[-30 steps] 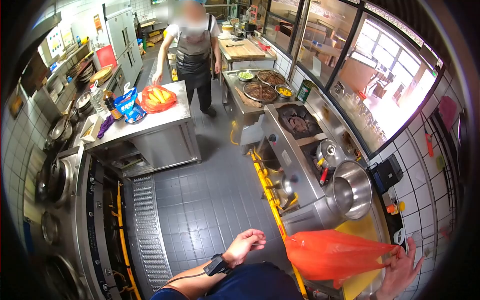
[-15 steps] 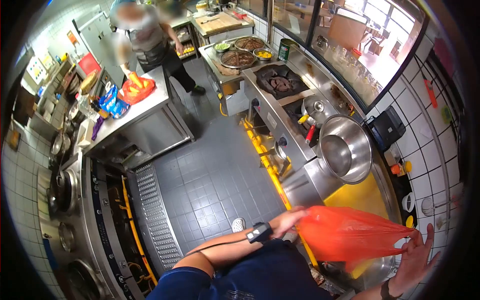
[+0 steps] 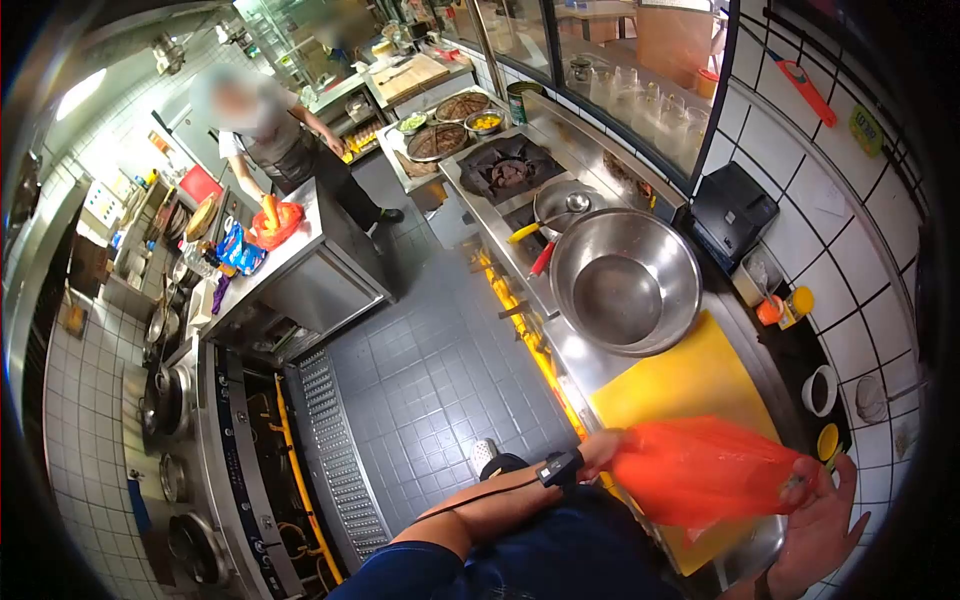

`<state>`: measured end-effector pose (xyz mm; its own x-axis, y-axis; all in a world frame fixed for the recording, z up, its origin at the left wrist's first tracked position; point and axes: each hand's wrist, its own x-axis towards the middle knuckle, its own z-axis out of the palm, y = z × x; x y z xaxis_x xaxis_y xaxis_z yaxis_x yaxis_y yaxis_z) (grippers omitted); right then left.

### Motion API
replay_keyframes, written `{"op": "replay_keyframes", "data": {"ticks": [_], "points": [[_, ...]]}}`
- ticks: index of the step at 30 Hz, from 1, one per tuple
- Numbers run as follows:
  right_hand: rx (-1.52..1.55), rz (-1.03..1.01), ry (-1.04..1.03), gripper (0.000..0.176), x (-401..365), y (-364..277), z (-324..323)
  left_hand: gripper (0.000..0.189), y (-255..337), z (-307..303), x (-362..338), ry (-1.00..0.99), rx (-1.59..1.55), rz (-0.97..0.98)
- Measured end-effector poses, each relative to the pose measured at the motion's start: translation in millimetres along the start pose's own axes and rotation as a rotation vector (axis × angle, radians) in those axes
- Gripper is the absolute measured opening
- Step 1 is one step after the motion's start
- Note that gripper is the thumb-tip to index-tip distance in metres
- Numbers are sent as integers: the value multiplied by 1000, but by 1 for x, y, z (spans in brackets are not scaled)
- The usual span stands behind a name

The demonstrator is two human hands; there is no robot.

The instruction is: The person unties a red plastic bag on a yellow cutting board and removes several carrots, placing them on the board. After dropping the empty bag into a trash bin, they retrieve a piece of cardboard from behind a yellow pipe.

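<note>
A red plastic bag [image 3: 700, 468] stretches between my two hands over the yellow board [image 3: 680, 390]. My left hand [image 3: 600, 452] is closed round the bag's left end. At the other end, my right hand [image 3: 822, 512] holds the gathered plastic against its palm, with some fingers spread outward. Something small and brownish-green [image 3: 795, 488] shows at the bag's right end, beside my right palm; what it is I cannot tell. A large steel bowl [image 3: 625, 285] stands just beyond the board. My left wrist carries a black device [image 3: 560, 467] with a cable.
A ladle [image 3: 577, 203] rests in a pan on the stove [image 3: 510, 170] behind the bowl. A white bowl [image 3: 820, 390] and orange-lidded containers [image 3: 770, 310] line the right wall. Across the aisle a person [image 3: 265, 130] stands at a steel counter [image 3: 320, 275] with another red bag [image 3: 277, 225].
My view has shifted, bringing the steel bowl and yellow board further left in the picture. The bag's right end is now bunched against my right hand, where a thin handle was stretched before.
</note>
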<state>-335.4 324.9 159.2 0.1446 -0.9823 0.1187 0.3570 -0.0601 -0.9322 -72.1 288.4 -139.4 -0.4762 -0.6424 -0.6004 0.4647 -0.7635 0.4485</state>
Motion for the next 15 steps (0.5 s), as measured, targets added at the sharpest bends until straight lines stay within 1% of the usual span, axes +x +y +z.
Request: {"op": "replay_keyframes", "data": {"ticks": [1,2,3,4,6,7,10,12,14,15], "points": [[18,4,37,74,0,-1,-11,33,-9,8,5,38,13,41],[47,32,62,74,0,-2,-20,30,-44,-15,45,64,43,67],[77,59,88,74,0,-3,-28,30,-55,-18,60,65,47,74],[63,59,99,74,0,-2,-36,28,-59,-17,70,127,264,62],[56,90,194,74,2,-5,-45,24,-67,-8,77,271,386,59],[54,106,242,74,3,-7,-49,24,-64,-3,79,270,391,61],[77,93,295,74,4,-4,-69,21,-50,11,72,275,582,-33],[77,109,196,75,3,-5,-80,21,-46,8,70,237,559,-38],[53,79,206,74,4,-3,-87,21,-50,-4,83,194,538,-45],[30,55,203,73,6,-2,-90,22,-60,-30,103,-32,1177,351]]}}
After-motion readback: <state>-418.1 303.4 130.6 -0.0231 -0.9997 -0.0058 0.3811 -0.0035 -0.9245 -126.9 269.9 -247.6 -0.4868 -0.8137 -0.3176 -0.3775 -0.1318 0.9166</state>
